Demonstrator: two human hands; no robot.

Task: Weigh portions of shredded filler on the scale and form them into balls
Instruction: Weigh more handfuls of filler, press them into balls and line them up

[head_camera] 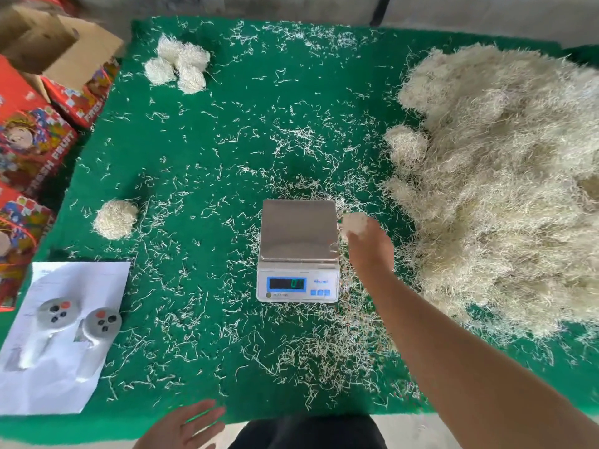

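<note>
The right hand [369, 244] is stretched out beside the right edge of the scale [299, 251] and its curled fingers hold a small tuft of filler [354, 225], just next to the bare steel pan. The left hand [186, 426] is spread flat and holds nothing, low at the near edge of the green tabletop [201, 150]. The big filler pile [505, 176] lies to the right, one finished ball [115, 218] to the left, four more balls [176, 64] far behind. The shreds seem very light, springy and loose, so they probably drop strands easily; a tuft is best cupped from all sides and pressed gently.
</note>
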